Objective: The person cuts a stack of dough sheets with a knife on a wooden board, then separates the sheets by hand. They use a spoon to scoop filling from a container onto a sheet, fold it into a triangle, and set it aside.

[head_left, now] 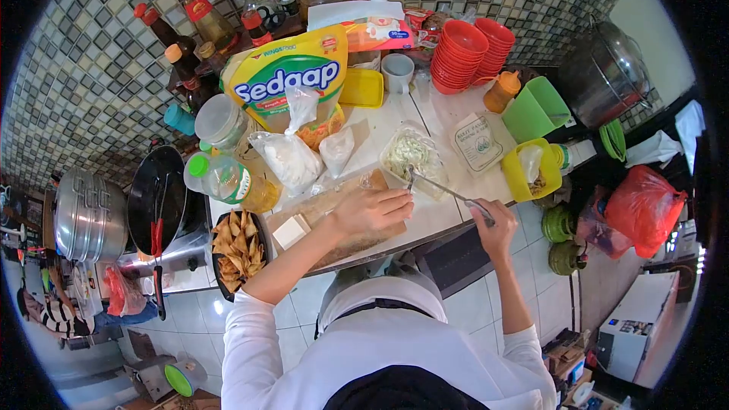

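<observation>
My right hand (495, 228) is closed around the handle of a long, thin metal utensil (448, 190), whose exact kind I cannot make out. Its far end reaches a clear plastic tub (442, 194) of pale shredded filling (408, 153). My left hand (373, 211) is over a wooden board (334, 203), fingers bent together close to the utensil's tip; anything between them is hidden. White square wrappers (291, 232) lie stacked on the board beside my left forearm. Left of them, a black tray (221, 272) holds several folded brown triangular pastries (239, 244).
A Sedaap oil pouch (285, 80), knotted bags of white powder (287, 158) and a green-capped bottle (228, 180) stand behind the board. Stacked red bowls (459, 53), a green container (538, 110) and a yellow container (524, 191) are at right. A black wok (152, 182) sits left.
</observation>
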`<state>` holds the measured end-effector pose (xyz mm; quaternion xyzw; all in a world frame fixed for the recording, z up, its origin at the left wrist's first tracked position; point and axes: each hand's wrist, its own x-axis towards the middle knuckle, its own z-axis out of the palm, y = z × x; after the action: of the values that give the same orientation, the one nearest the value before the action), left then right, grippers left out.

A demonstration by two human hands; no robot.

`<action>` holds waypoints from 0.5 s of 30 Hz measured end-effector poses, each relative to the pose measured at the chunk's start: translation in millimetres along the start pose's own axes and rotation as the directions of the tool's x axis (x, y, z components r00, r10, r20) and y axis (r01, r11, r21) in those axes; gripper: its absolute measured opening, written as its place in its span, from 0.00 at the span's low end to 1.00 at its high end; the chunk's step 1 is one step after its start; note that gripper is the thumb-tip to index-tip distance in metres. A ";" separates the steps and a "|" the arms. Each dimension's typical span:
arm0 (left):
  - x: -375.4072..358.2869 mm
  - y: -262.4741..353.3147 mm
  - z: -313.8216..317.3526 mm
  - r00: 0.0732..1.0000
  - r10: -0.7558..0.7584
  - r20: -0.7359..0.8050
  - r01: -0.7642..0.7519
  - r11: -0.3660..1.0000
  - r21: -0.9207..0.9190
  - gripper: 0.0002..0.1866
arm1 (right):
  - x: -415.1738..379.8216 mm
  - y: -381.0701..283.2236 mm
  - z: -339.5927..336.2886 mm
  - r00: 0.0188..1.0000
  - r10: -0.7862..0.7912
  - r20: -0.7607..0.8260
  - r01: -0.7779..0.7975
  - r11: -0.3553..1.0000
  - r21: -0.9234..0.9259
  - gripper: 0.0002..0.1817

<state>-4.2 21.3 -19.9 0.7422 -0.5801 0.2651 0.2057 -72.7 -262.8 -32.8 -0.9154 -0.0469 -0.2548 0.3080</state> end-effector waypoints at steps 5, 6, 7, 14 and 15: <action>2.2 -2.8 0.0 0.993 -0.080 -0.081 0.074 0.994 -0.081 0.13 | -9.3 -2.0 7.3 0.993 0.048 -0.106 -0.044 0.998 0.035 0.08; 3.4 -3.3 -1.8 0.993 -0.081 -0.080 0.075 0.994 -0.082 0.13 | -9.7 -3.7 8.0 0.993 0.049 -0.105 -0.046 0.998 0.035 0.08; 5.0 -4.2 -2.8 0.991 -0.095 -0.091 0.085 0.991 -0.101 0.12 | -10.4 -4.9 8.2 0.996 0.017 -0.084 -0.016 1.000 0.020 0.09; 5.3 -3.7 -2.3 0.990 -0.074 -0.120 0.066 0.995 -0.076 0.11 | -7.6 -0.6 6.7 0.996 0.072 -0.060 -0.069 0.996 0.047 0.08; 4.4 -4.0 -2.1 0.990 -0.075 -0.119 0.066 0.995 -0.076 0.11 | -7.1 0.2 7.5 0.995 0.073 -0.060 -0.071 0.996 0.047 0.08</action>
<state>0.1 20.3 -15.5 0.7367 -0.5492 0.2812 0.2767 -75.6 -258.0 -41.6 -0.9010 -0.0100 -0.2706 0.3388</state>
